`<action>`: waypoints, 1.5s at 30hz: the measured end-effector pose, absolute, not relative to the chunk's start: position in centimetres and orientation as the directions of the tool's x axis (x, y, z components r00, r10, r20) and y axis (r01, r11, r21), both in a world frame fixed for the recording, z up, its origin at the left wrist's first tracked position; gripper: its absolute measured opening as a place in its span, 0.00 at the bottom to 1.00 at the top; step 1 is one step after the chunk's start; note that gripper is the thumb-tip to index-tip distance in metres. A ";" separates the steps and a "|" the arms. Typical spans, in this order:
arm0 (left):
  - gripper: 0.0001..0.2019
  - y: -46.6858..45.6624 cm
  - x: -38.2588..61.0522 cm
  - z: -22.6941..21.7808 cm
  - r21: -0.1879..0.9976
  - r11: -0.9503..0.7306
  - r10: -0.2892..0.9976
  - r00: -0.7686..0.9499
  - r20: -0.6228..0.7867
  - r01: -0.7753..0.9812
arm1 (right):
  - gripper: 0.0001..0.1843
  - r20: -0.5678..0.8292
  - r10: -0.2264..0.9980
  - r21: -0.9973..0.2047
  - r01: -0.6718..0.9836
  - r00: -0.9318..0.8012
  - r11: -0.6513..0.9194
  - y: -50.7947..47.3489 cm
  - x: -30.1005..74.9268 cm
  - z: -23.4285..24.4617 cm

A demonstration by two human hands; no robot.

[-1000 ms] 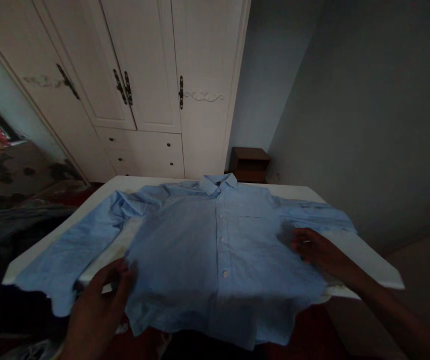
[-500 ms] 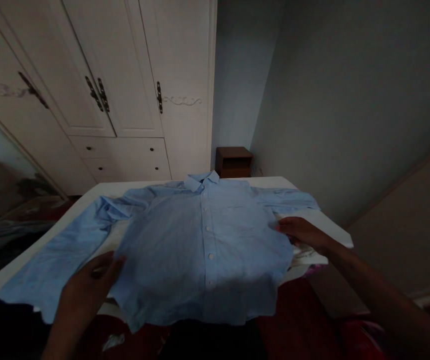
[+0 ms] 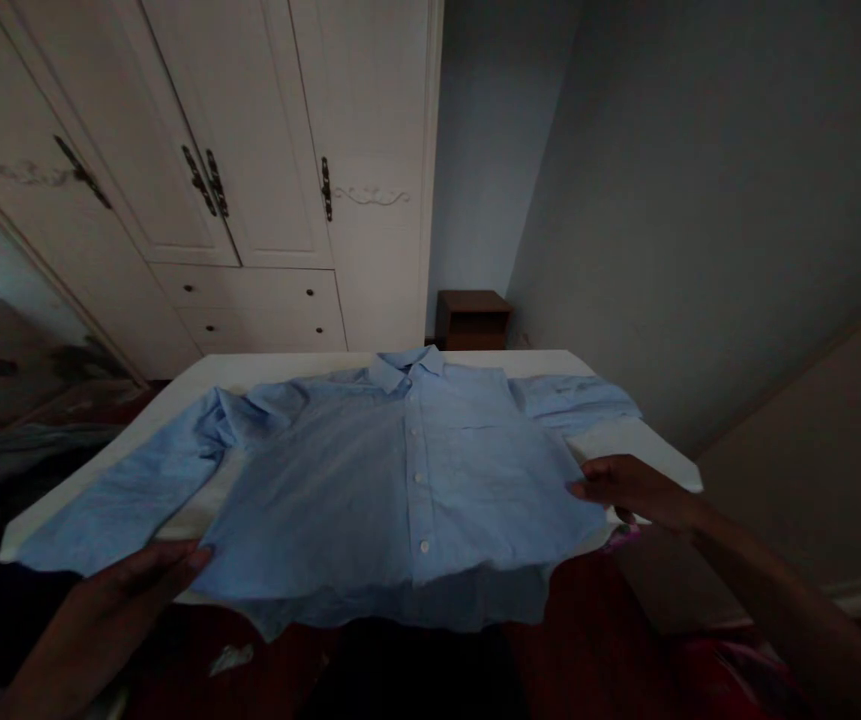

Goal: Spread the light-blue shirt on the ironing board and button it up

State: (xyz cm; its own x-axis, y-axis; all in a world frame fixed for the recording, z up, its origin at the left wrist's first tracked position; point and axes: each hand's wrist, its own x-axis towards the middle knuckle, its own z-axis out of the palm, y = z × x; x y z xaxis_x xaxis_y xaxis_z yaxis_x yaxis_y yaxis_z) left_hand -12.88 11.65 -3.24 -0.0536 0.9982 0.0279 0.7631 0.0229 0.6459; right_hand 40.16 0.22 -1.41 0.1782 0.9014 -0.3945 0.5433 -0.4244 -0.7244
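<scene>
Between my left hand (image 3: pixel 119 598) and right hand (image 3: pixel 640 490), each pinching a side edge, the blue shirt (image 3: pixel 325 490) could skew if I tug unevenly.

The person's left hand (image 3: pixel 119 610) has moved outward and down toward the lower left of the frame, and it now pinches the blue shirt (image 3: pixel 340 480) close to the front's lower corner. The right hand (image 3: pixel 636 490), half a second ago a little higher, has slid down the opposite edge and pinches it right of centre. Between them the front hem has spread wider and flatter, and a darker strip of the back panel (image 3: pixel 437 600) now shows below it at bottom centre.
</scene>
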 end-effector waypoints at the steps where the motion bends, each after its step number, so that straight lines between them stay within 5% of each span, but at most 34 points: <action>1: 0.14 11.0 -13.1 -3.6 0.700 0.057 0.997 -0.078 -0.002 0.712 | 0.30 -0.417 0.893 -0.711 0.552 0.168 -0.435 -0.3 40.4 -1.6; 4: 0.13 9.3 -13.6 -5.1 0.764 0.126 0.989 -0.144 -0.044 0.632 | 0.30 -0.467 0.878 -0.696 0.569 0.105 -0.438 -1.9 40.8 -2.1; 10: 0.15 9.0 -14.2 -5.2 0.670 0.124 0.992 -0.072 -0.105 0.732 | 0.26 -0.511 0.860 -0.687 0.593 0.017 -0.420 -3.5 41.8 -3.0; 13: 0.24 9.9 -12.6 -2.9 0.606 0.134 0.991 -0.092 -0.100 0.784 | 0.26 -0.507 0.857 -0.619 0.655 0.087 -0.433 -2.5 42.3 -2.9; 18: 0.24 12.6 -5.6 1.0 0.630 -0.256 0.967 0.178 0.185 0.733 | 0.22 -0.187 0.976 -0.617 0.760 0.110 -0.204 2.1 40.2 -0.3; 23: 0.22 19.7 2.5 1.1 0.493 -0.683 0.728 0.561 0.394 0.539 | 0.17 0.101 0.994 -0.582 0.808 -0.045 0.095 8.4 34.7 2.2; 28: 0.26 27.2 7.4 -0.8 0.285 -0.843 0.523 0.817 0.242 0.456 | 0.16 0.400 0.883 -0.394 0.824 -0.245 0.407 15.6 32.4 1.0; 34: 0.14 31.0 9.4 -0.9 0.150 -0.894 0.434 0.899 0.061 0.422 | 0.25 0.365 0.803 -0.141 0.824 -0.472 0.549 22.0 31.9 -1.0; 40: 0.12 33.8 10.8 -0.5 0.418 -0.798 0.523 0.844 0.121 0.434 | 0.13 0.301 0.768 -0.106 0.781 -0.565 0.615 25.3 31.5 -1.4; 45: 0.11 35.5 11.9 -0.9 0.581 -0.696 0.576 0.812 0.100 0.422 | 0.10 0.476 0.643 -0.091 0.694 -0.600 0.714 26.3 32.5 -1.9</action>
